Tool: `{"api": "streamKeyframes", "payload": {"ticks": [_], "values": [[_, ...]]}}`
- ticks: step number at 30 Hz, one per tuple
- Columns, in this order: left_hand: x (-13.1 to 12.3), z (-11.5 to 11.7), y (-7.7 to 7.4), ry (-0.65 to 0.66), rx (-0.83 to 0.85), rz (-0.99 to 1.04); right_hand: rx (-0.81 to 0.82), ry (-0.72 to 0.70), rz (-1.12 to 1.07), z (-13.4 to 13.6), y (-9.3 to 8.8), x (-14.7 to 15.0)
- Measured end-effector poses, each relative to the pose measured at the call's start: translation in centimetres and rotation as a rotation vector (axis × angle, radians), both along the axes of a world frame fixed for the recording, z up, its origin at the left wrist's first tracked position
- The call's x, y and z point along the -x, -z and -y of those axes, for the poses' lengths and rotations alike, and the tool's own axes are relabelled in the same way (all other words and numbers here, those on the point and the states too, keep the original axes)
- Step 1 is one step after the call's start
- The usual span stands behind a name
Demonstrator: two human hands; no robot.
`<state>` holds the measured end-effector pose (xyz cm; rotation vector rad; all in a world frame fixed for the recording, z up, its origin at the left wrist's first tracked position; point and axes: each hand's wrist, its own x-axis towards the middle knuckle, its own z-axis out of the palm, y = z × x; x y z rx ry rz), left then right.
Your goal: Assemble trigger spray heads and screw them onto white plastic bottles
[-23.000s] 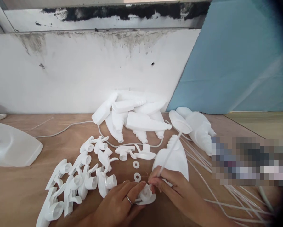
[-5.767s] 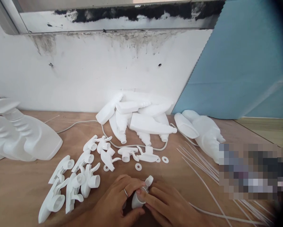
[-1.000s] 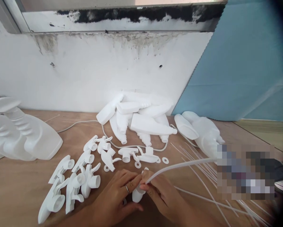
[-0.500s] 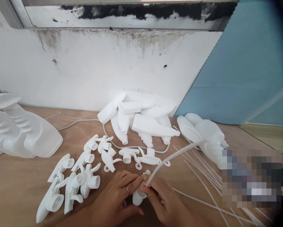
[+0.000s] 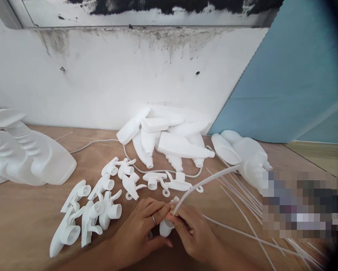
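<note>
A white trigger spray head (image 5: 165, 229) is at the bottom middle, partly covered by my fingers. My left hand (image 5: 144, 227), with a ring on one finger, steadies it from the left, the fingertips over its top and the thumb below. A thin white plastic tube (image 5: 205, 183) is pinched close to its lower end by my right hand (image 5: 191, 231), right at the spray head. From there the tube curves up and to the right. Whether its end sits inside the spray head is hidden by my fingers.
Several loose spray heads (image 5: 111, 209) lie left of my hands, with small white washers (image 5: 165, 192) nearby. Empty-looking white bottles (image 5: 180, 146) are heaped by the wall, more bottles (image 5: 44, 154) stand left. Loose tubes (image 5: 250, 229) spread at right, beside a blurred patch (image 5: 301, 207).
The view has tilted slightly, so everything sits a little higher in the picture. Both hands keep their hold on the spray head and tube, with hardly any movement.
</note>
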<state>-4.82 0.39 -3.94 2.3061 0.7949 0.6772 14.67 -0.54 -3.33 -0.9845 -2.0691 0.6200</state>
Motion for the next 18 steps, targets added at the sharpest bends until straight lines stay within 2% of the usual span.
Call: {"api": "streamKeyframes", "payload": {"ticks": [10,18], "values": [[-0.2,0.3,-0.1,-0.019,-0.005,-0.031,0.054,-0.007,-0.016,0.0,-0.2,-0.1],[0.0,0.4,-0.1,-0.029,0.037,-0.027,0.097,0.032,-0.061,0.3,1.4,-0.4]]}}
